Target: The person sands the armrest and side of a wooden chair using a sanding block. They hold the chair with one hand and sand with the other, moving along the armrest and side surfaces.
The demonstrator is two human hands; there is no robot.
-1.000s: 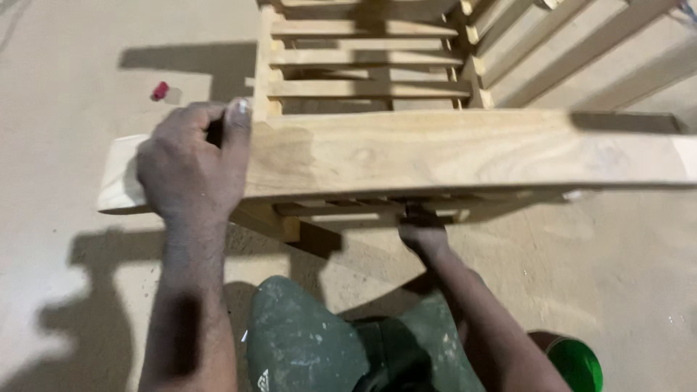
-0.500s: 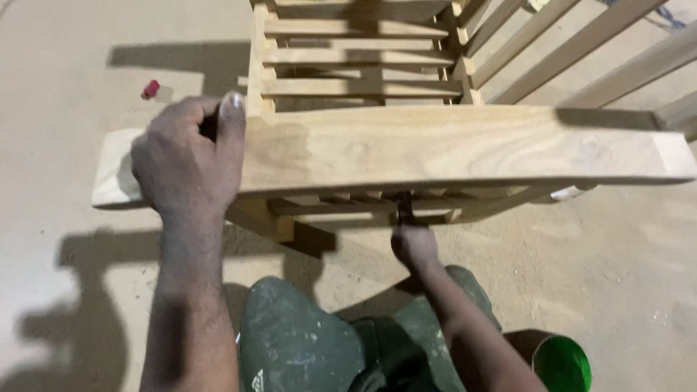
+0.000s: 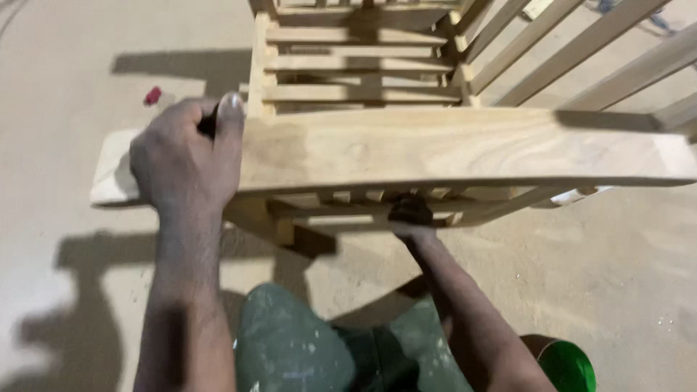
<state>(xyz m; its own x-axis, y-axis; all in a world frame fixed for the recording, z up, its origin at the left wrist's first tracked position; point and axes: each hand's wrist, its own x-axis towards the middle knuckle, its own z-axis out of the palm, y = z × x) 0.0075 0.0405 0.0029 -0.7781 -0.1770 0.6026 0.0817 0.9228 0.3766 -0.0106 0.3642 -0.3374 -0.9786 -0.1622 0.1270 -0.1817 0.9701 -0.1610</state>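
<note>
The left hand (image 3: 185, 156) is closed over the wide pale wooden armrest plank (image 3: 450, 152) of an unfinished slatted wooden chair (image 3: 356, 65), which stands on the concrete floor (image 3: 58, 87) at twelve o'clock. The right hand (image 3: 410, 214) reaches beneath the plank; whether it pinches anything I cannot tell. Working unseen underneath, those fingers could slip or catch on a rail. A green round tub (image 3: 570, 366) sits at five o'clock.

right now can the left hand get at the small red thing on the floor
Probably yes, but not without letting go. The left hand is clamped on the wide wooden armrest plank. The small red thing lies on bare floor beyond it, with nothing between them.
</note>
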